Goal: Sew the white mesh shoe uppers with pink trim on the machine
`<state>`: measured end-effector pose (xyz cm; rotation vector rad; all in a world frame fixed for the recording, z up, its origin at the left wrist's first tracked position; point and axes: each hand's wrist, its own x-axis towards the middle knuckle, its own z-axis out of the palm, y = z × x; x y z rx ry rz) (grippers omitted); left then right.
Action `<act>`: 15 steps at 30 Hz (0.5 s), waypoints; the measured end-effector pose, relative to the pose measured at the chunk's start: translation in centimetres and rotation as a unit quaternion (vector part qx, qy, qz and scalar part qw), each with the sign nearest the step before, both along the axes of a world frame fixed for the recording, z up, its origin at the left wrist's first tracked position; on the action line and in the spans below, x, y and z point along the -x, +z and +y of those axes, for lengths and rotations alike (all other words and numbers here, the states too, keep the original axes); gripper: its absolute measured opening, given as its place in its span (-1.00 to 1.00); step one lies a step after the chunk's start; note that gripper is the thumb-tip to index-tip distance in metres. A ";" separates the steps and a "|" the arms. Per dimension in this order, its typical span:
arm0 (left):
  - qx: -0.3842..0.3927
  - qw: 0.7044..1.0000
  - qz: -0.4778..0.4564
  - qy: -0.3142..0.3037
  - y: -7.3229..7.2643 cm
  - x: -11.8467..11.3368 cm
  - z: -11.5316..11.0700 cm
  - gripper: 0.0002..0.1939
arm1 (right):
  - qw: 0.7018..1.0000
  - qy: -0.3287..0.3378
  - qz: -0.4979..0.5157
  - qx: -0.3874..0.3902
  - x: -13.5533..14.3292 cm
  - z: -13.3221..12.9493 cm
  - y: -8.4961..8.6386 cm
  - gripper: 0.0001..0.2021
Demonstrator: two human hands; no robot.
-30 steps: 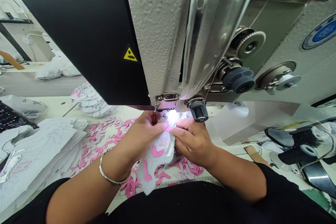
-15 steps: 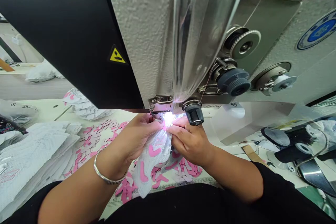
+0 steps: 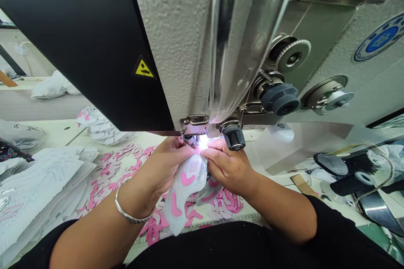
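We see a white mesh panel point(image 3: 197, 170) with curved pink patches point(image 3: 187, 180), its far end at the lit presser foot point(image 3: 189, 140) of a sewing machine point(image 3: 172, 29), the rest draped towards us above the worktop point(image 3: 52, 125). We judge this to be stitching a patch, and the next move seems to call for guiding the panel flat. Our left hand point(image 3: 168, 162) and right hand point(image 3: 232, 168) are closed, pinching the panel's lit end.

The white fabric piece point(image 3: 185, 193) is textured mesh; the bangle point(image 3: 126, 216), glossy metal.
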<state>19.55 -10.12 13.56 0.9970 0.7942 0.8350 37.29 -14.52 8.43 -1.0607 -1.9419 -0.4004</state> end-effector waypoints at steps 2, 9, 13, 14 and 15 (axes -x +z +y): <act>-0.001 1.000 -0.004 0.009 -0.2 0.0 0.0 -0.86 | 1.000 0.004 -0.001 0.009 -0.1 0.1 0.0 -0.79; -0.004 1.000 -0.006 0.018 -0.6 0.1 0.1 -0.86 | 1.000 0.009 -0.005 0.019 -0.3 0.1 0.1 -0.78; -0.009 0.999 -0.037 0.011 -0.8 0.3 0.1 -0.86 | 0.999 0.006 -0.015 0.030 -0.2 0.0 0.3 -0.78; -0.008 0.999 -0.040 0.017 -0.9 0.4 0.1 -0.85 | 0.999 0.007 -0.016 0.033 -0.2 0.0 0.3 -0.78; -0.008 0.999 -0.036 0.024 -1.0 0.6 0.0 -0.84 | 0.999 0.007 -0.018 0.036 -0.3 0.0 0.3 -0.78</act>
